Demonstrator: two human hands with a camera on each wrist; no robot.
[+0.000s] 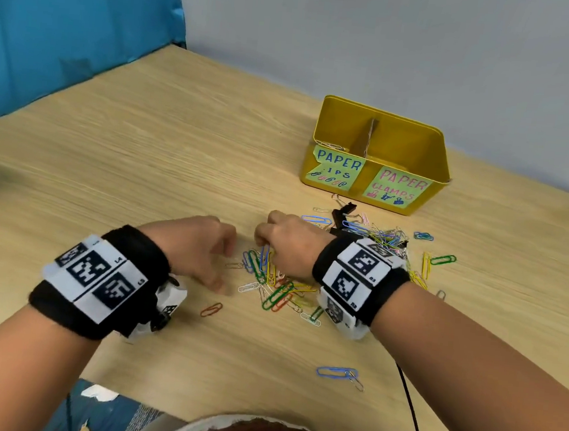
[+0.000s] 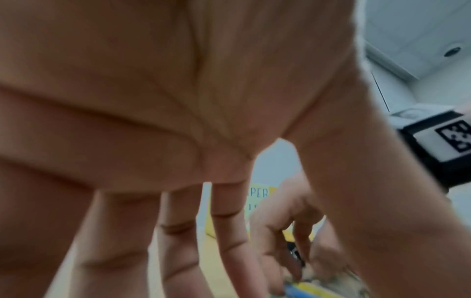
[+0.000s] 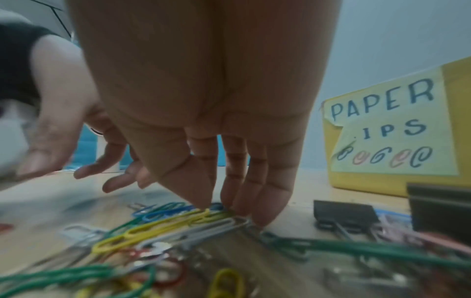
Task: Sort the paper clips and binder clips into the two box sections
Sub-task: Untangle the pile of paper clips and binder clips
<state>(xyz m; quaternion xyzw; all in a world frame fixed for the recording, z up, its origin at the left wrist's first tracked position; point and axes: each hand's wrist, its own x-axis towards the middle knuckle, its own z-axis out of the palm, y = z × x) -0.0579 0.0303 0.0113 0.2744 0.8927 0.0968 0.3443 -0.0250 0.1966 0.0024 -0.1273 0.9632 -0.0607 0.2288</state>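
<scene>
A yellow box (image 1: 363,187) stands at the back right, split by a cardboard divider (image 1: 369,136). Its left label reads PAPER ..IPS, its right PAPER CLAMPS. A few paper clips (image 1: 330,146) lie in the left section. A pile of coloured paper clips (image 1: 276,290) lies between my hands. My right hand (image 1: 263,244) points down into it, and its thumb and fingertips (image 3: 203,199) pinch the ends of a blue and a yellow clip (image 3: 178,213). My left hand (image 1: 225,267) hovers left of the pile, fingers (image 3: 114,175) loose, holding nothing. Black binder clips (image 1: 341,215) lie before the box.
A second tangle of clips (image 1: 387,238) lies behind my right wrist. Loose clips: a red one (image 1: 211,309), a blue one (image 1: 333,372), a green one (image 1: 442,259). A black cable (image 1: 410,408) runs off the near right edge. A blue partition (image 1: 69,24) borders the table's left.
</scene>
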